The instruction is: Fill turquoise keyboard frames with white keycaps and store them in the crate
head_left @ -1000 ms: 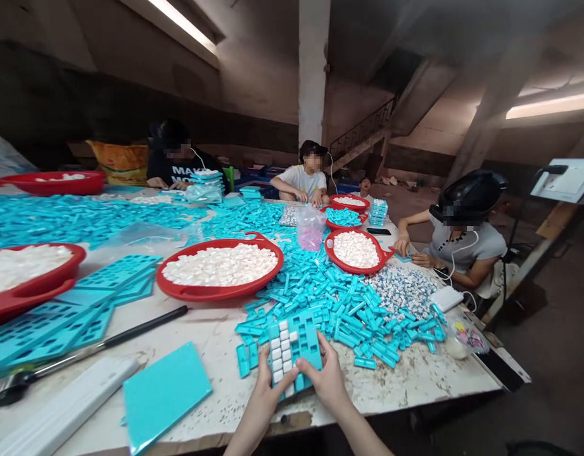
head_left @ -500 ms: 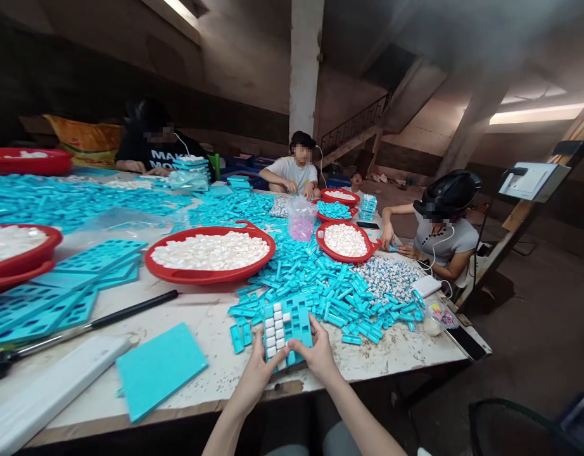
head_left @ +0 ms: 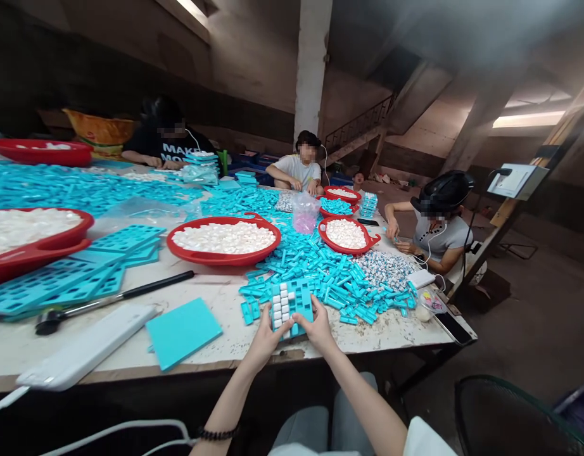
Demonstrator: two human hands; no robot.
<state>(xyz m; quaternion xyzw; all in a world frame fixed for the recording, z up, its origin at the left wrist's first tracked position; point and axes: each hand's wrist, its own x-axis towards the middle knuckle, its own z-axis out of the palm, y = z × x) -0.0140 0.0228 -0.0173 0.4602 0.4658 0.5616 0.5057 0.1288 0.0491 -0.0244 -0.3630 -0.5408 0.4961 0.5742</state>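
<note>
Between my two hands, over the table's front edge, is a blue plastic tray (head_left: 301, 297) with square slots. White square caps (head_left: 281, 305) fill much of its left side, while slots on the right show blue. My left hand (head_left: 266, 332) grips the tray's left side, thumb on its front. On the opposite side my right hand (head_left: 318, 326) is closed round the edge, its thumb reaching over the lower middle near the left thumb. Just beyond lies a heap of blue plastic pieces (head_left: 315, 272). A flat blue plate (head_left: 184, 330) rests to the left.
Red baskets of white caps (head_left: 225, 253) stand behind and left. A black-handled rod (head_left: 154, 286), a white power bank-like case (head_left: 90, 348) and stacked slotted blue trays (head_left: 49, 285) lie left. A phone (head_left: 452, 328) sits at the right edge. Several people work around the table (head_left: 216, 345).
The whole view has shifted, so the table appears higher and further right, and more of my lap shows. Both hands still hold the tray, with little change in grip.
</note>
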